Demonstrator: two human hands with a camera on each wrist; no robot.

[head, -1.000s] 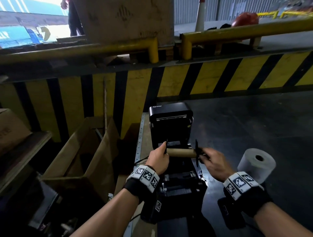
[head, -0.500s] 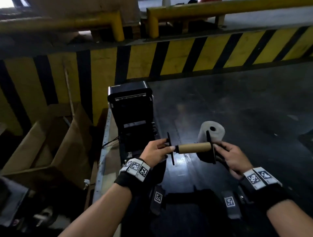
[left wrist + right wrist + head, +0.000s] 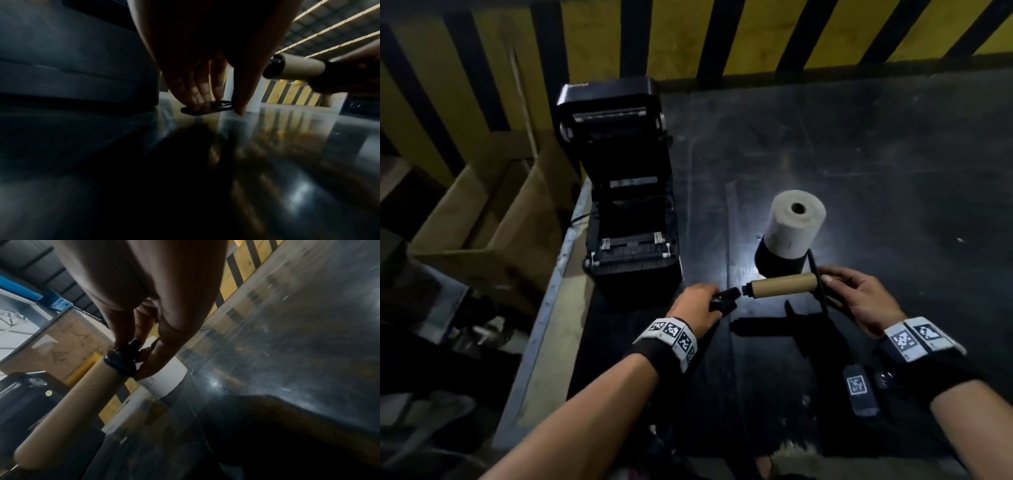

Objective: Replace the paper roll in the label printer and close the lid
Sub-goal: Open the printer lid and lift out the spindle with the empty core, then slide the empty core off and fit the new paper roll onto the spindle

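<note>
The black label printer (image 3: 631,219) stands on the dark table with its lid (image 3: 607,113) swung up and its roll bay bare. A full white paper roll (image 3: 796,222) stands on end to its right. My right hand (image 3: 859,298) pinches the black spindle by its end flange (image 3: 818,284); the bare brown cardboard core (image 3: 784,289) (image 3: 68,410) still sits on the shaft. My left hand (image 3: 698,305) pinches the loose black flange (image 3: 726,298) (image 3: 207,108), off the shaft and low over the table in front of the printer.
The table (image 3: 876,154) ends at a metal edge (image 3: 558,294) left of the printer. Open cardboard boxes (image 3: 493,219) sit below that edge. A yellow-and-black striped barrier (image 3: 722,31) runs along the back.
The spindle has come out of the printer and moved right. My left hand has pulled one flange off the shaft and lowered it toward the table. The head view has tilted down.
</note>
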